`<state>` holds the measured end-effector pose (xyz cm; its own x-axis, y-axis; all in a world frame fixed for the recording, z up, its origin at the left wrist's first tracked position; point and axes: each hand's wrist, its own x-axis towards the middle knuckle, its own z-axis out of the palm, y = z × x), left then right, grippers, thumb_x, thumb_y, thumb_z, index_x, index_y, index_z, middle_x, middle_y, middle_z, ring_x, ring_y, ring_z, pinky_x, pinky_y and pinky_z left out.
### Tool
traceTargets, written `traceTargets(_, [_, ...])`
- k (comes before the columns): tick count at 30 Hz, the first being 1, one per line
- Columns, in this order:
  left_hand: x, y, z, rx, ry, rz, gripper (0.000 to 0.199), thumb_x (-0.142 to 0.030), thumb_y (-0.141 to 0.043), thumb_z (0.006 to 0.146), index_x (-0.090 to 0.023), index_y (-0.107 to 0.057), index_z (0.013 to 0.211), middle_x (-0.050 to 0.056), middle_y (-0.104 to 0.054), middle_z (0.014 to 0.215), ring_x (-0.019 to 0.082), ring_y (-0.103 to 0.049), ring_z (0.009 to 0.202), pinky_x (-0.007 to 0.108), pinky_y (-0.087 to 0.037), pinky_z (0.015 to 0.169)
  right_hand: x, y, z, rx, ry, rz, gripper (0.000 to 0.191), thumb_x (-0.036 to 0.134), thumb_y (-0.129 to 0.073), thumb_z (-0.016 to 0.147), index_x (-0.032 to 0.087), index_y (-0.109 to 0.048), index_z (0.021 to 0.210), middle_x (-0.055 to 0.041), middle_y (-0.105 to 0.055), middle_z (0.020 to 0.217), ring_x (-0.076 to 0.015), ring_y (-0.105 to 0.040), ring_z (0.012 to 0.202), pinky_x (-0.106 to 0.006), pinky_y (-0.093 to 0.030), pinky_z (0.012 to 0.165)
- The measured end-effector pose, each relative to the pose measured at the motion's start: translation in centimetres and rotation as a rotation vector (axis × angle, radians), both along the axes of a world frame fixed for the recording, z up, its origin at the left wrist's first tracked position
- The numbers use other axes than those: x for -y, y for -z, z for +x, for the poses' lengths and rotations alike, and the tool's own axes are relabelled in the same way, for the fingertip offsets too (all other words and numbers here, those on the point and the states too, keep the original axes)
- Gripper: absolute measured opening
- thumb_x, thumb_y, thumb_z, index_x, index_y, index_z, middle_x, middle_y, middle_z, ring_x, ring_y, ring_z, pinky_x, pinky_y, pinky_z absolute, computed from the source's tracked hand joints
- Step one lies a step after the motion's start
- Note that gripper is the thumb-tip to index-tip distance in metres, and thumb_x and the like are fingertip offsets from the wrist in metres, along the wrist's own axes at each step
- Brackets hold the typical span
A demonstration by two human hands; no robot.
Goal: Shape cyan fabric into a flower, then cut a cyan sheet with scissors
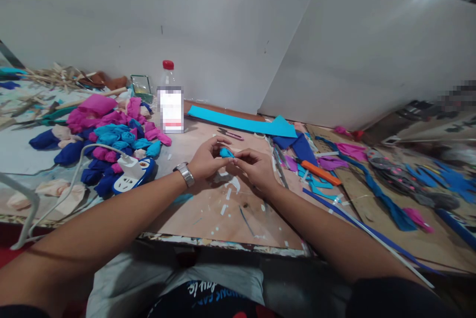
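Both hands meet over the brown work surface, holding a small rolled piece of turquoise crepe paper [226, 152] between their fingertips. My left hand [206, 159], with a metal watch [184, 174] at its wrist, pinches the piece from the left. From the right, the thumb and fingers of my right hand [258, 168] close on its lower end. Beyond them lie small thread snips [232, 134] and a long turquoise paper strip [230, 121]. A pile of rolled blue, pink and cream flower-like pieces [111, 134] lies left of my left hand.
A red-capped bottle [168, 66] stands near the back wall. A power strip [136, 175] with a white plug and cable lies left of my forearm. To the right are an orange-handled cutter [320, 173], paper scraps and a long white stick [394, 251]. The table's front edge [223, 246] is close.
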<state>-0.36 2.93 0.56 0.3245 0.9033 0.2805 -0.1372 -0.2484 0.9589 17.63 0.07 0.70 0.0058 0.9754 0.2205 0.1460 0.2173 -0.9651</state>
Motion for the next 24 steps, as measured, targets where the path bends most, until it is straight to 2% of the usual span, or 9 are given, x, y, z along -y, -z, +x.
traceTargets(5, [-0.2, 0.4, -0.1, -0.031, 0.025, 0.012, 0.047, -0.02, -0.08, 0.073, -0.018, -0.059, 0.114, 0.0, -0.069, 0.084, 0.013, -0.066, 0.077, 0.025, -0.052, 0.072, -0.1, 1.0, 0.0, -0.121, -0.085, -0.081, 0.032, 0.041, -0.089, 0.068, 0.019, -0.073, 0.084, -0.0021, -0.074, 0.078, -0.0169, -0.067, 0.068, -0.031, -0.057, 0.068])
traceTargets(11, [-0.1, 0.5, -0.2, -0.06, -0.009, -0.032, 0.045, -0.028, -0.084, 0.072, -0.017, -0.064, 0.111, 0.005, -0.072, 0.093, 0.016, -0.068, 0.084, 0.027, -0.054, 0.073, -0.3, 1.2, 0.2, -0.077, -0.055, -0.076, 0.037, 0.047, -0.089, 0.066, 0.019, -0.074, 0.086, -0.003, -0.074, 0.08, -0.0181, -0.068, 0.068, -0.033, -0.06, 0.065])
traceTargets(19, [0.0, 0.3, -0.2, -0.02, 0.038, -0.046, 0.039, -0.032, -0.087, 0.068, -0.014, -0.071, 0.098, 0.008, -0.075, 0.097, 0.018, -0.069, 0.088, 0.031, -0.056, 0.081, -0.6, 1.5, 0.5, -0.062, -0.071, -0.075, 0.032, 0.043, -0.089, 0.067, 0.018, -0.072, 0.079, -0.0036, -0.073, 0.082, -0.0168, -0.065, 0.07, -0.029, -0.056, 0.063])
traceTargets(24, [-0.1, 0.5, -0.3, -0.05, 0.024, -0.034, 0.038, -0.035, -0.087, 0.069, -0.014, -0.073, 0.097, 0.008, -0.074, 0.096, 0.018, -0.069, 0.086, 0.03, -0.056, 0.079, -0.4, 1.3, 0.5, -0.032, -0.072, -0.081, 0.035, 0.046, -0.087, 0.069, 0.018, -0.076, 0.086, -0.002, -0.072, 0.073, -0.015, -0.061, 0.062, -0.027, -0.05, 0.057])
